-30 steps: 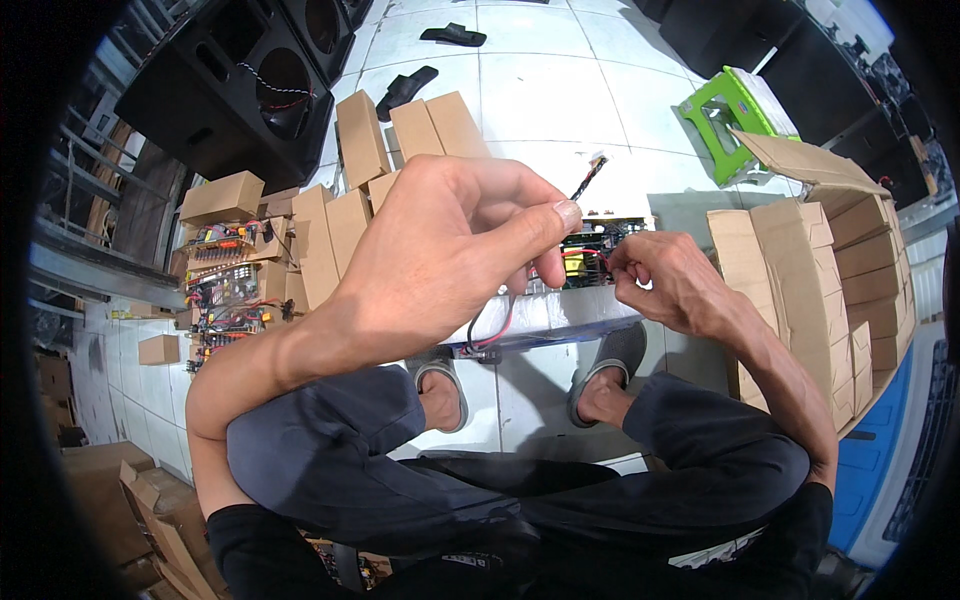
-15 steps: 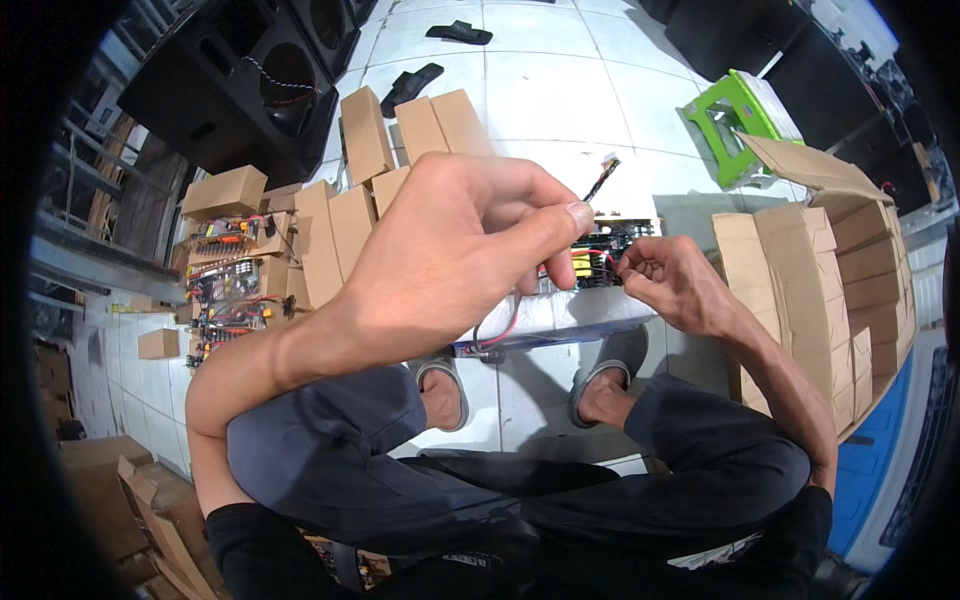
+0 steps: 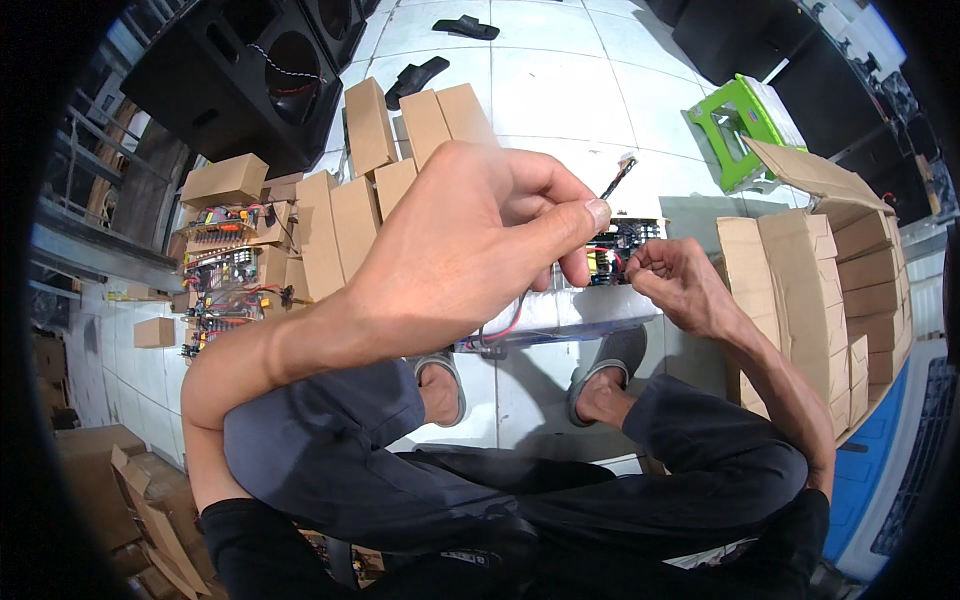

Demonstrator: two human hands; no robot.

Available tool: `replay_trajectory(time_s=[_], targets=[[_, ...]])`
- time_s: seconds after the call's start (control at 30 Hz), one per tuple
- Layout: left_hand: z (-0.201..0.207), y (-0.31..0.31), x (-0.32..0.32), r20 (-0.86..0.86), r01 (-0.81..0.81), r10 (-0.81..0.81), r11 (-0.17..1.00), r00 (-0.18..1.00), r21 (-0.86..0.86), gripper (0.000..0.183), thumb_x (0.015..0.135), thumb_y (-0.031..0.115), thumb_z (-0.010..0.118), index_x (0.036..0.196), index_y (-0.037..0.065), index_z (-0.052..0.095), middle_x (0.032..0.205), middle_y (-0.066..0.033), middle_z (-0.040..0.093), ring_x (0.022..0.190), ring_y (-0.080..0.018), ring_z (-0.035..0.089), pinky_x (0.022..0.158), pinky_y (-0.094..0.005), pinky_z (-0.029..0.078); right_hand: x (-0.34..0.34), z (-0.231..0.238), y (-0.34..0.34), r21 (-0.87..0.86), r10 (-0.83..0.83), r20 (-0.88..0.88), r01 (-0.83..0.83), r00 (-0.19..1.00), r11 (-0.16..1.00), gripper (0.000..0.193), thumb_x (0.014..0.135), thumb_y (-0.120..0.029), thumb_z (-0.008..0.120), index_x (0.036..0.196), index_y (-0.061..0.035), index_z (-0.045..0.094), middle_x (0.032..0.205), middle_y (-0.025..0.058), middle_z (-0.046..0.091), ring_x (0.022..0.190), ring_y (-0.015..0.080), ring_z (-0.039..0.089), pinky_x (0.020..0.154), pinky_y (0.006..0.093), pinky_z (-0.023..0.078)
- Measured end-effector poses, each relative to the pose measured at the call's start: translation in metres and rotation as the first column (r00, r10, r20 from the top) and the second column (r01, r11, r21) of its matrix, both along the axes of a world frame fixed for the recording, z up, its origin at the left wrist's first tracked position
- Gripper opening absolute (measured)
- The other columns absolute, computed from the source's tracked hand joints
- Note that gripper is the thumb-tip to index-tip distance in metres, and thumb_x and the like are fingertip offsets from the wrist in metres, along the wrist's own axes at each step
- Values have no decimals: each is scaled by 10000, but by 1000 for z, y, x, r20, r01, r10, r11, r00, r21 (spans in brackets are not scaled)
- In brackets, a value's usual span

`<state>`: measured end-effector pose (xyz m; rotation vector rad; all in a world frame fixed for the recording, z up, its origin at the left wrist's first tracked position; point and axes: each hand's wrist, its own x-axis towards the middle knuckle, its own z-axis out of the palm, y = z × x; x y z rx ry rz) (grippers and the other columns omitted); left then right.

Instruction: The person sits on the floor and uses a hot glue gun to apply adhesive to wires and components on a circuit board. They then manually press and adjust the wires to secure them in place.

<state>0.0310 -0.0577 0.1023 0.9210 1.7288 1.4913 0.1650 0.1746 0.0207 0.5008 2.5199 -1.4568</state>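
Observation:
My left hand (image 3: 470, 240) is closed, thumb against fingers, around a thin dark cable (image 3: 618, 180) whose small connector end sticks up past the thumb. Beneath and beyond it lies a circuit board (image 3: 637, 232) with black parts, a yellow component and red wires; my left hand covers much of it. The board rests on a white, plastic-looking block (image 3: 570, 312). At the board's right edge, my right hand (image 3: 685, 285) has its fingers pinched together beside a red wire. What those fingers hold, if anything, is hidden. A red and a dark wire (image 3: 510, 328) hang below my left hand.
Brown cardboard boxes (image 3: 370, 128) stand at the left, beside several assembled circuit boards (image 3: 225, 270). To the right are an open carton (image 3: 785, 290) and a green stool (image 3: 725, 130). Black speaker cabinets (image 3: 215, 90) and a slipper (image 3: 418, 78) are farther off.
My left hand has shifted slightly right, and the cable's connector end has moved with it. My right hand stays pinched at the board's edge, nearly in place.

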Motion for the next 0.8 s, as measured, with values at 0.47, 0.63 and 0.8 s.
replay_trajectory(time_s=[0.47,0.63,0.8], targets=[[-5,1,0,38,-30,29,999,999,16,292,969,191,622,1018,-93,670,718,-60,684,619,-67,581,554,-234,459,8,28,-4,-549,-112,-136,19,984,835,116,853,-65,503,804,-1,586,695,16,526,616,86,475,530,249,378],[-1,2,1,-8,-55,55,997,998,-58,227,939,126,674,1056,-69,672,717,-36,673,634,-44,580,584,-210,461,9,33,-13,-580,-98,-148,-7,984,814,126,859,-53,472,812,9,571,710,27,521,629,97,482,537,253,398],[-1,2,-1,-3,-37,37,996,999,-76,217,920,108,700,1056,-60,675,737,-32,685,644,-37,583,592,-207,465,9,34,-17,-500,-9,-170,-78,985,863,158,887,-71,484,795,10,584,694,13,522,621,83,474,532,258,391]])
